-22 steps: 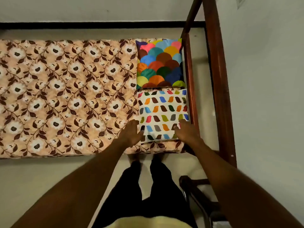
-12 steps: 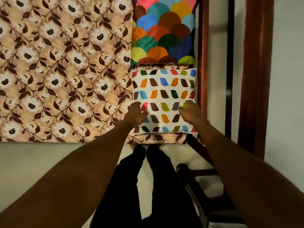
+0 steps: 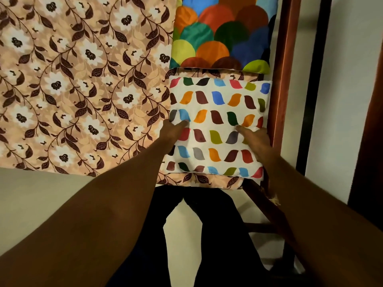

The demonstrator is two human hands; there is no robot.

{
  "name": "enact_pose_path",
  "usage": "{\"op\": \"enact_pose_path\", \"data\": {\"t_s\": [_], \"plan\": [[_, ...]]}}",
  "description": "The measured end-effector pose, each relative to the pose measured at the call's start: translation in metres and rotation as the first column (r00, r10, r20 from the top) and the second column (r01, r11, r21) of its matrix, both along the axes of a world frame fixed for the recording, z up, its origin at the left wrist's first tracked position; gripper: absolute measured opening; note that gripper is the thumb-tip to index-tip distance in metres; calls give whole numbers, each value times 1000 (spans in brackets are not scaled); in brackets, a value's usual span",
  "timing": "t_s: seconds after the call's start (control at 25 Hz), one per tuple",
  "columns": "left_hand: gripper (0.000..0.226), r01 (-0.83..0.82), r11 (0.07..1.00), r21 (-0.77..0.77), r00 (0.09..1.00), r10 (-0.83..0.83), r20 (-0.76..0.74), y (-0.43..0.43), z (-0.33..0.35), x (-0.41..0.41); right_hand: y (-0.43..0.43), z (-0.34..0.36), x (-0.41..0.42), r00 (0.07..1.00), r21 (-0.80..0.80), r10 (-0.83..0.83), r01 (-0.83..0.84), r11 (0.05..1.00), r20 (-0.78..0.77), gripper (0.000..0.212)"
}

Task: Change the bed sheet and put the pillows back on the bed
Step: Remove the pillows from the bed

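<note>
The floral sheet [image 3: 72,90] lies smooth across the bed on the left of the frame, so the change looks done. The left hand [image 3: 172,131], fingers stretched, presses the left edge of the white pillow [image 3: 217,125] at centre right. A second pillow [image 3: 221,34] sits just above it, and the right hand [image 3: 255,141] lies flat on the white one beside the frame [image 3: 288,79]. Only settling seems left. Both hands have slid from the near corners toward its middle.
</note>
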State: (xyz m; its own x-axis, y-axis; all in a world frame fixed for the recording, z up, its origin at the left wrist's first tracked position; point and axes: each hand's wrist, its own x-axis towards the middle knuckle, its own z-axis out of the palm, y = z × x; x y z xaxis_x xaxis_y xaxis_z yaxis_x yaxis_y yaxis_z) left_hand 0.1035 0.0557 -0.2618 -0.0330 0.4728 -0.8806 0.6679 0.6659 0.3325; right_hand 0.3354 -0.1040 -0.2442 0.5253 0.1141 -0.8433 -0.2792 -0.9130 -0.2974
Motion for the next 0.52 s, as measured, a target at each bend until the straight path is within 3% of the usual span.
{"op": "enact_pose_path", "data": {"t_s": [0.08, 0.24, 0.4, 0.52], "plan": [[80, -58, 998, 10, 998, 58, 21, -1, 17, -6, -4, 15, -2, 1000, 57, -5, 5, 998, 0, 110], [73, -82, 993, 80, 996, 80, 32, -5, 81, -28, 5, 86, -25, 998, 109, 58, -62, 992, 40, 74], [84, -127, 981, 144, 992, 123, 35, 4, 167, -75, 21, 175, -59, 995, 232, 85, -94, 968, 49, 78], [73, -176, 958, 228, 983, 159, 91, 11, 210, -98, 34, 214, -76, 995, 298, 89, -101, 949, 55, 82]]}}
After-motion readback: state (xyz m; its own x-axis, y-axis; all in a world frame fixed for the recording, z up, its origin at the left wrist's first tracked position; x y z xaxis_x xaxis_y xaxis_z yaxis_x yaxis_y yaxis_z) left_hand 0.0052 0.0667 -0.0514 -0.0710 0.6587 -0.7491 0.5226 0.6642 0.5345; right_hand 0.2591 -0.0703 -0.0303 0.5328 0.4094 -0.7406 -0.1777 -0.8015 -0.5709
